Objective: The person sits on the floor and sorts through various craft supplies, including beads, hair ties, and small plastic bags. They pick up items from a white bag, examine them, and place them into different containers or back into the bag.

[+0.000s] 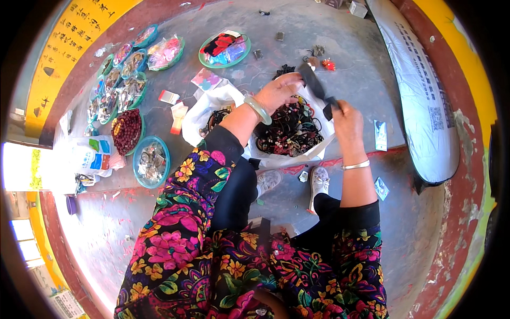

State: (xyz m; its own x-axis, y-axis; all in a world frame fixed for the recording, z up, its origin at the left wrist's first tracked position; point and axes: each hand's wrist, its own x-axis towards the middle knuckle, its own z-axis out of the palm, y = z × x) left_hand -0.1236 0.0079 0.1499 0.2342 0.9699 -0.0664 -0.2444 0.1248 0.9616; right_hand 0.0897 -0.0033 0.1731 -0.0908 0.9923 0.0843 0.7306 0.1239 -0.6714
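Note:
A flat black strip (pixel 312 81), blurred and narrowing toward its lower end, hangs over a white sack (pixel 199 118). My right hand (pixel 348 125), with a light bangle on its wrist, is closed on the strip's lower end. Beside the upper end is my left hand (pixel 279 93), wearing a pale green bangle. Its fingers are smeared by motion, so whether they touch the strip cannot be told. Below both hands, the opened sack holds a heap of black hair ties (pixel 292 130) with small coloured beads.
Several round baskets with small packets stand at the left, including a blue basket (pixel 137 169) and one with dark red beads (pixel 126 133). A green basket (pixel 246 52) stands farther off. Small cards and a red trinket (pixel 328 65) lie about. A long white sack (pixel 425 101) lies right.

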